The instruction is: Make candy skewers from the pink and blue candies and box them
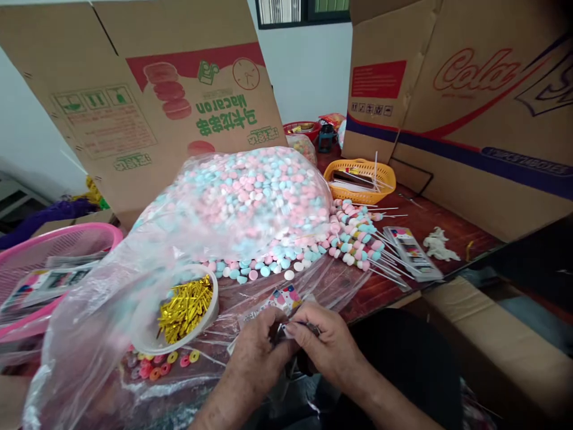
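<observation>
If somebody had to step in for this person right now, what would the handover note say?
Left hand and right hand: both closed together on a small printed packet at the table's near edge.
Within reach: a tub of gold twist ties to the left, a big clear bag of pink, blue and white candies behind it, loose candies spilled at its mouth.
Done: a pile of candy skewers lies to the right, beside flat printed packets.
Left: the bag looks nearly full, so plenty of candy remains; the yellow basket holds bare sticks.
</observation>
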